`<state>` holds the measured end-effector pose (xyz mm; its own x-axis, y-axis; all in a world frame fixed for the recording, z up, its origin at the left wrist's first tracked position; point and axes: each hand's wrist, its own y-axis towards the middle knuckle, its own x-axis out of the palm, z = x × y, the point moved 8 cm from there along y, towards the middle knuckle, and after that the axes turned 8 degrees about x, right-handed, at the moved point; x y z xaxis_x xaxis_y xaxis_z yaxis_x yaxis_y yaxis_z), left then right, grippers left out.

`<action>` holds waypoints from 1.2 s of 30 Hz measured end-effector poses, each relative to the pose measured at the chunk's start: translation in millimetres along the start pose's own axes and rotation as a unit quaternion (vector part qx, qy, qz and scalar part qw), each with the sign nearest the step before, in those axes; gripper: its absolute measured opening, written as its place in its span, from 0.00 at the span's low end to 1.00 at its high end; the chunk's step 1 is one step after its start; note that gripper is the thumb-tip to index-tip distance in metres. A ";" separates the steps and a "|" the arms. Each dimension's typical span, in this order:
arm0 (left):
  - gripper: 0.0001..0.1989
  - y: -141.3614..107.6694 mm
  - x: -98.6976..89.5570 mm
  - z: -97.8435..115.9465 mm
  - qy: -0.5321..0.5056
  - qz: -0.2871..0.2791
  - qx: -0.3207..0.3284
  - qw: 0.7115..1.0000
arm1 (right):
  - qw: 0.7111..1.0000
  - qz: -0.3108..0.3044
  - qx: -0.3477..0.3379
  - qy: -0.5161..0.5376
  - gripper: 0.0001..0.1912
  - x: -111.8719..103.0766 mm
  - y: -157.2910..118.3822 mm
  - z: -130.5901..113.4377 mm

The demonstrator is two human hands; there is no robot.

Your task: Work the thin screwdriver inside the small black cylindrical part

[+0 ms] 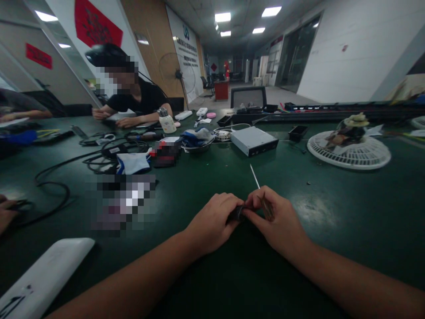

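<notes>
A dark green table (206,181) spread across most of the frame. At the right, a white fan grille (348,155) lay flat on it, and a grey box-shaped drive (250,138) sat just above centre.

At lower centre the two bare hands nearly met. The left hand (214,221) was closed around a small piece; the right hand (280,217) brought thumb and forefinger to that piece's right end while keeping a screwdriver (255,176) tucked against the palm.

The screwdriver looked light and stiff, its amber handle perhaps a little slick, best taken by that handle. Its long axis ran on a slant, the thin metal tip pointing up and slightly left toward the drive, away from the work between the fingers.

Smallest was the dark rounded piece (238,213), mostly hidden by the left fingers. I judged it light and firm, easiest to steady around its sides, though how fragile it was I couldn't say. Its long axis seemed to lie roughly sideways, with its exposed end facing right, toward the pinching fingertips.
</notes>
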<state>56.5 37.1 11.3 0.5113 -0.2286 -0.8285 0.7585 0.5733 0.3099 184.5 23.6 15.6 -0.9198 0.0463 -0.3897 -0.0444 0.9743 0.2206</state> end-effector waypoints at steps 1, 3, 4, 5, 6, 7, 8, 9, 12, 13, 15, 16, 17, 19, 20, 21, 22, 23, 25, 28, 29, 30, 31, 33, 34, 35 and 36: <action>0.11 0.2 0.3 1.3 0.002 -0.005 0.006 1.000 | 1.000 0.003 0.005 -0.002 0.12 -0.4 0.2 1.1; 0.12 0.6 0.2 3.5 0.002 -0.010 0.016 1.000 | 1.000 0.009 0.009 -0.013 0.12 -0.7 0.1 2.5; 0.12 0.7 0.0 4.3 0.000 -0.012 0.020 1.000 | 1.000 0.011 0.009 -0.021 0.12 -0.6 -0.3 2.7; 0.12 0.8 -0.2 5.1 -0.002 -0.014 0.023 1.000 | 0.999 0.011 0.007 -0.030 0.11 -0.2 -0.7 2.3; 0.13 0.9 -0.3 5.7 -0.003 -0.016 0.024 1.000 | 0.999 0.010 0.004 -0.041 0.11 0.4 -1.3 1.4; 0.13 0.9 -0.4 6.4 -0.002 -0.019 0.024 1.000 | 0.999 0.006 0.000 -0.054 0.11 1.4 -1.9 -0.1; 0.13 1.0 -0.5 7.2 0.000 -0.021 0.023 1.000 | 0.998 0.002 -0.004 -0.066 0.11 2.5 -2.5 -1.9; 0.13 1.0 -0.7 8.2 0.005 -0.022 0.021 1.000 | 0.997 -0.002 -0.009 -0.077 0.11 3.5 -3.2 -4.1; 0.12 0.9 -1.5 12.5 0.037 -0.015 0.013 0.999 | 0.995 -0.008 -0.025 -0.093 0.10 4.5 -5.6 -11.1; 0.12 0.7 -2.0 13.5 0.052 -0.010 0.007 0.999 | 0.995 -0.007 -0.030 -0.092 0.10 4.2 -6.6 -13.0; 0.12 -0.1 -6.0 13.4 0.075 0.016 -0.011 0.997 | 0.996 -0.003 -0.038 -0.083 0.09 2.5 -8.5 -15.5; 0.11 -1.2 -11.0 10.6 0.085 0.041 -0.031 0.995 | 0.996 0.000 -0.040 -0.076 0.09 1.4 -9.2 -15.9; 0.10 -2.9 -17.5 6.2 0.098 0.069 -0.055 0.991 | 0.997 0.004 -0.040 -0.068 0.08 0.3 -9.7 -15.7; 0.07 -8.4 -33.3 -7.7 0.143 0.111 -0.121 0.976 | 0.998 0.007 -0.028 -0.050 0.08 -1.2 -9.1 -12.3; 0.05 -12.4 -43.1 -16.7 0.174 0.127 -0.159 0.963 | 0.999 0.006 -0.017 -0.042 0.09 -1.4 -8.2 -9.7; 0.02 -16.5 -53.5 -25.2 0.213 0.136 -0.191 0.948 | 0.999 0.005 -0.004 -0.034 0.09 -1.5 -6.9 -6.6; 0.02 -20.3 -64.2 -32.9 0.253 0.141 -0.211 0.933 | 1.000 0.005 0.009 -0.026 0.09 -1.6 -5.4 -3.7; 0.03 -23.9 -74.6 -40.4 0.293 0.141 -0.225 0.919 | 1.000 0.005 0.021 -0.021 0.09 -1.5 -4.1 -1.2; 0.05 -34.6 -96.7 -56.7 0.361 0.150 -0.263 0.882 | 0.999 0.002 0.034 -0.015 0.10 -1.0 -2.0 1.9; 0.08 -52.1 -119.7 -81.6 0.423 0.139 -0.325 0.834 | 0.999 -0.001 0.036 -0.018 0.10 -0.4 -1.2 3.0; 0.09 -57.8 -123.8 -89.2 0.430 0.132 -0.347 0.823 | 0.999 -0.003 0.035 -0.018 0.10 -0.1 -1.4 3.2; 0.10 -62.4 -126.0 -95.6 0.430 0.125 -0.365 0.817 | 0.999 -0.002 0.034 -0.017 0.10 -0.2 -1.7 3.5; 0.10 -65.6 -126.8 -100.0 0.429 0.120 -0.375 0.813 | 0.999 -0.003 0.033 -0.017 0.10 -0.1 -1.9 3.9; 0.11 -68.9 -125.2 -105.2 0.423 0.108 -0.388 0.812 | 0.999 -0.005 0.031 -0.016 0.10 0.4 -2.1 4.6; 0.11 -69.4 -123.4 -106.6 0.418 0.102 -0.393 0.812 | 0.999 -0.005 0.030 -0.015 0.10 0.3 -2.2 4.7; 0.11 -69.4 -121.5 -107.3 0.414 0.096 -0.398 0.813 | 0.999 -0.005 0.031 -0.015 0.10 0.4 -2.2 4.8; 0.11 -68.6 -120.1 -107.0 0.412 0.094 -0.399 0.814 | 0.999 -0.006 0.032 -0.012 0.10 0.4 -2.2 4.8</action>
<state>-100.2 109.5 39.6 -0.1062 0.3389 -0.9348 0.0272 0.9408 0.3380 186.1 22.5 10.6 -0.9097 0.0382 -0.4135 -0.0301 0.9871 0.1573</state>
